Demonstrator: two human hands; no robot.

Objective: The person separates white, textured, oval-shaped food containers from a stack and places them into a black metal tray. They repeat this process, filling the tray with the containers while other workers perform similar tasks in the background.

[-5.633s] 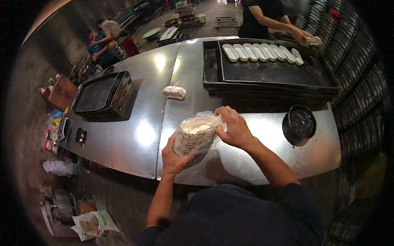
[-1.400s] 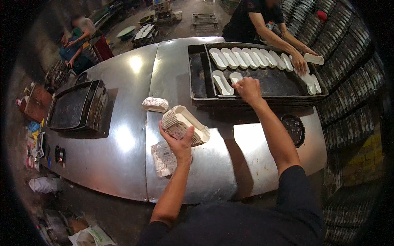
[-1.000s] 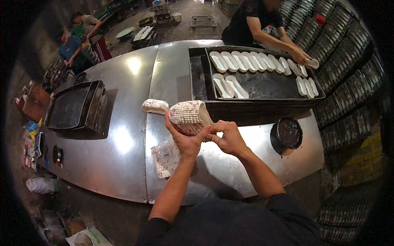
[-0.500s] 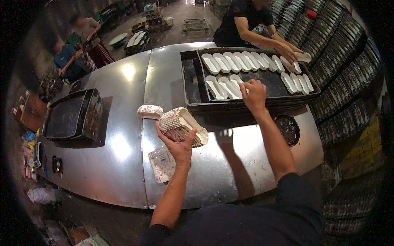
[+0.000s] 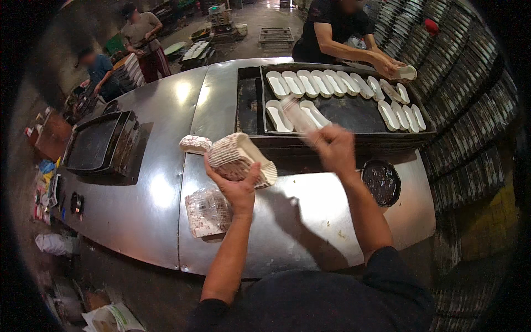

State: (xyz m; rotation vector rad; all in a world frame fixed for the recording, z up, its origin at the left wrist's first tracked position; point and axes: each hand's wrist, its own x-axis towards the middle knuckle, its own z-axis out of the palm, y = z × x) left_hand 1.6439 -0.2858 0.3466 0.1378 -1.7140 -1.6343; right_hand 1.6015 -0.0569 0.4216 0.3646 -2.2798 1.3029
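Observation:
My left hand (image 5: 239,193) is wrapped round a thick stack of pleated oval paper baking cups (image 5: 232,157), white inside with a brownish print outside. Over the near left part of a dark baking tray (image 5: 359,135), my right hand (image 5: 337,148) is blurred, its fingers closed on a single paper baking cup (image 5: 298,115). This cup is tilted and smeared by motion, above the near row. White cups (image 5: 306,84) stand side by side along the tray's far side, with more at its near right. A smaller stack of cups (image 5: 195,144) lies beside my left hand.
A clear printed packet (image 5: 207,213) lies on the metal table (image 5: 265,243). A round dark pan (image 5: 381,182) stands at right, dark trays (image 5: 99,144) at left. Across the table, a co-worker's hands (image 5: 386,63) hold a cup (image 5: 407,72). Tall tray stacks (image 5: 459,105) line the right.
My right hand has drawn back slightly from the tray's near row, a tilted cup now in its fingers. The near left row shows two cups standing where three stood. The view has shifted slightly.

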